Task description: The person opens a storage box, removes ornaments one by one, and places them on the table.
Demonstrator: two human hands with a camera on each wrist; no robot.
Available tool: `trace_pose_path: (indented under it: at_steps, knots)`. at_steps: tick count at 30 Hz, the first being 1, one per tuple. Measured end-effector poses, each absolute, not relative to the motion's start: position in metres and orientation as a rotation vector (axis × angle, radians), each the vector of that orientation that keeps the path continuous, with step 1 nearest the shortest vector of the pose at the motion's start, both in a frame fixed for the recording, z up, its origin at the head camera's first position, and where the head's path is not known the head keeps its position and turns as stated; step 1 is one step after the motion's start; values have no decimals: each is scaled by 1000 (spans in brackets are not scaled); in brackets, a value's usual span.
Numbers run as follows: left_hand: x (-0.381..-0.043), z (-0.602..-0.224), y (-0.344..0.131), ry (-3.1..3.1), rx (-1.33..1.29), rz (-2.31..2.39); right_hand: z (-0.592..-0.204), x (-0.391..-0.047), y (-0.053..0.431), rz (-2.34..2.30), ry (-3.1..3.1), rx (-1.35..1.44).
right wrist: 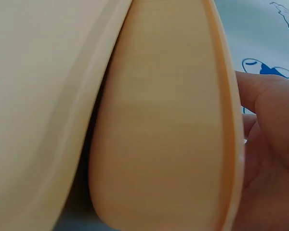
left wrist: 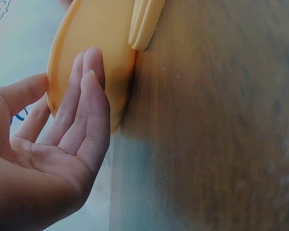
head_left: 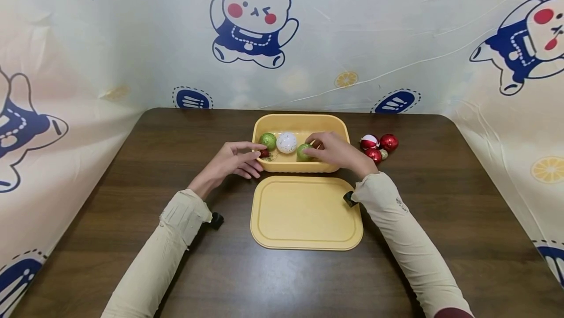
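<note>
A yellow plastic box [head_left: 326, 120] holds several Christmas baubles: a green glitter bauble [head_left: 267, 140], a speckled white bauble [head_left: 287, 143], a dark red bauble [head_left: 264, 153] and a second green bauble [head_left: 303, 153]. My right hand [head_left: 332, 149] reaches over the box's front wall, thumb and fingers round that second green bauble. At the left front corner, my left hand [head_left: 233, 161] has its forefinger and thumb over the rim, the remaining fingers extended along the outer wall. In the right wrist view, the box wall [right wrist: 159, 115] hides most of the right fingers.
A flat yellow lid [head_left: 307, 213] lies on the brown table [head_left: 211, 279] just in front of the box. To the box's right sit red baubles [head_left: 388, 142], a red-and-white bauble [head_left: 369, 142] and a small gold one [head_left: 384, 154]. A printed cloth [head_left: 308, 78] hangs behind the table.
</note>
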State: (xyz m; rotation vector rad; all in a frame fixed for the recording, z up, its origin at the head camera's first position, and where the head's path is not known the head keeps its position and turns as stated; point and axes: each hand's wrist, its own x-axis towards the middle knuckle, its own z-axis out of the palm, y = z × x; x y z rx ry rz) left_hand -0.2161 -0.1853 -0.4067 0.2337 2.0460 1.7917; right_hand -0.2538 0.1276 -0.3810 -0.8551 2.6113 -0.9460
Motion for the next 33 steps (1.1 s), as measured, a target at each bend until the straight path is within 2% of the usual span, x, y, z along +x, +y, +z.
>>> trace_pose_path:
  at_steps: [33]
  knots:
    - [-215, -406, -185, 2048, 237, 1788, -355, -250, 154, -958, 2746, -747]
